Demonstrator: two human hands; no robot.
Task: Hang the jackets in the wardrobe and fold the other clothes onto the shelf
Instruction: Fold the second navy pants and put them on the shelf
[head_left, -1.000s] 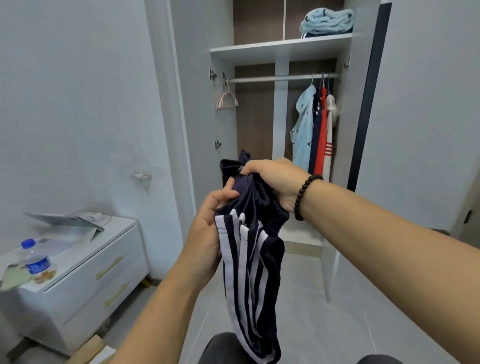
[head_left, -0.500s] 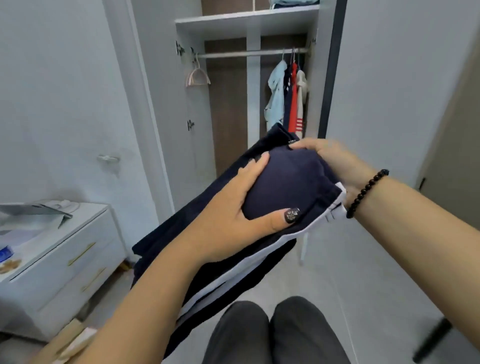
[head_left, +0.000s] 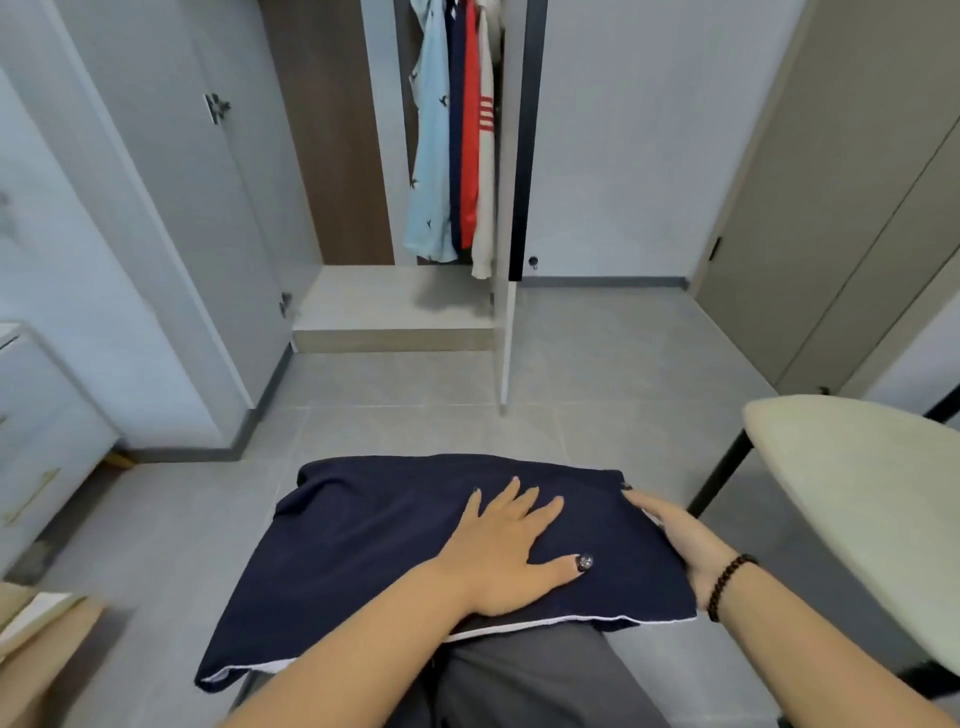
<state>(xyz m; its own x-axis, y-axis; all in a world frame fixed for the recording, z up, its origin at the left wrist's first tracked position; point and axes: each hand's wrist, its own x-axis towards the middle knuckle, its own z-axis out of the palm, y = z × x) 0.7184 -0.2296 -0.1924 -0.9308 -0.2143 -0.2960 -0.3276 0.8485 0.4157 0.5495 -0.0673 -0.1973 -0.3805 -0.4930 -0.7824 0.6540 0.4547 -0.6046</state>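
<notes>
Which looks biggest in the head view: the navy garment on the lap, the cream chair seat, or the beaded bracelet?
1. Navy garment
2. Cream chair seat, partly cut off by the frame, so its rank is unsure
3. Beaded bracelet, clearly smallest

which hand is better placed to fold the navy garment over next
Probably the right hand: it holds the navy garment at its right edge, ready to lift. The left hand lies flat on top, pinning it.

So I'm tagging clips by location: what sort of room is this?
Most likely a bedroom or dressing room: an open wardrobe with hanging clothes, a drawer unit on the left, and a tiled floor.
</notes>
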